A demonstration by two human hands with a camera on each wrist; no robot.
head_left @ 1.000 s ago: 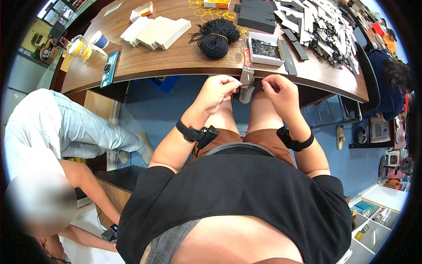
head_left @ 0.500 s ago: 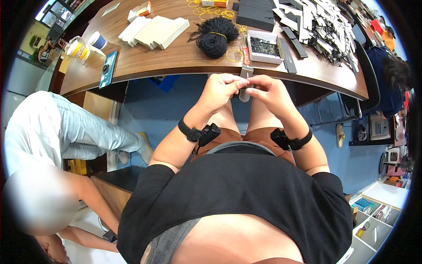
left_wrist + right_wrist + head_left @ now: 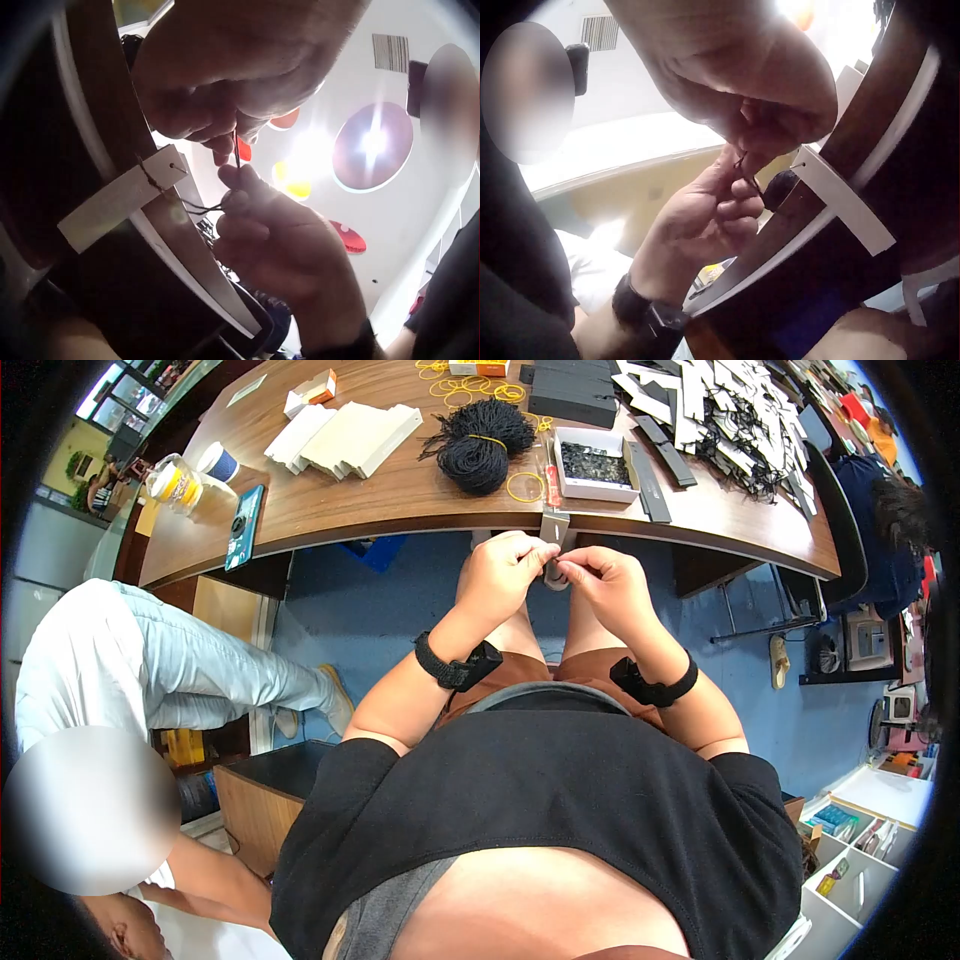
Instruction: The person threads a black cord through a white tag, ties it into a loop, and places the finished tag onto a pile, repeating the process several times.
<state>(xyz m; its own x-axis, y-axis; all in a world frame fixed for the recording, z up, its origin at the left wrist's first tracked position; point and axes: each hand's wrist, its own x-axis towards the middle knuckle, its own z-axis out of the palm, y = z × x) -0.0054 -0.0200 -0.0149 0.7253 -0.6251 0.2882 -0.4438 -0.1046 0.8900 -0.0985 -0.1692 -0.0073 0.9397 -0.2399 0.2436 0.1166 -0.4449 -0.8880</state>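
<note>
Over the lap, just off the table edge, both hands meet fingertip to fingertip in the head view. A thin dark cord (image 3: pixel 238 150) runs between them. My left hand (image 3: pixel 503 578) pinches one part of it between thumb and fingers. The right hand (image 3: pixel 615 588) pinches the cord too, with a doubled length (image 3: pixel 199 208) trailing out of its fingers in the left wrist view. From that cord hangs a white rectangular hang tag (image 3: pixel 120 201), with a small hole near one end. In the right wrist view the tag (image 3: pixel 847 199) hangs past the fingers, tilted down.
On the table (image 3: pixel 350 510) lie a black cord bundle (image 3: pixel 477 450), a white box of small dark parts (image 3: pixel 597 465), stacks of pale cards (image 3: pixel 345 440), a heap of strung tags (image 3: pixel 710 420), yellow rubber bands (image 3: pixel 470 390) and a phone (image 3: pixel 244 528). Another person (image 3: pixel 180 650) sits at left.
The hands were apart with the cord stretched between them; the right hand has moved left, and the fingertips now meet. The seated person on the left has shifted an arm.
</note>
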